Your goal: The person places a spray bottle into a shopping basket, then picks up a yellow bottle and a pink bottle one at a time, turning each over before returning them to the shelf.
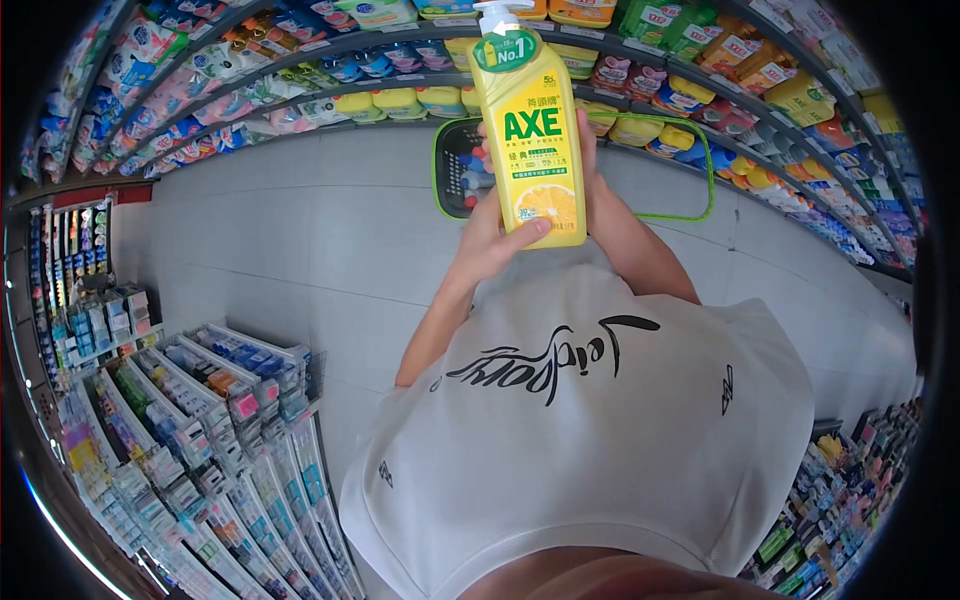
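A yellow pump bottle of AXE dish soap, with a lemon slice on its label and a white pump top, is held up in front of me, its front label turned to me. My left hand grips its lower left side, the thumb lying across the front near the base. Along the right side, my right hand is closed around the bottle, with most of its fingers hidden behind it. Beyond my hands, a dark shopping basket with a bright green rim sits on the floor, partly covered by the bottle. Several small items lie in it.
Shelves of bagged and bottled cleaning goods curve across the far side. A display rack with several rows of small packages stands at the lower left, and another stocked shelf at the lower right. Grey floor lies between them.
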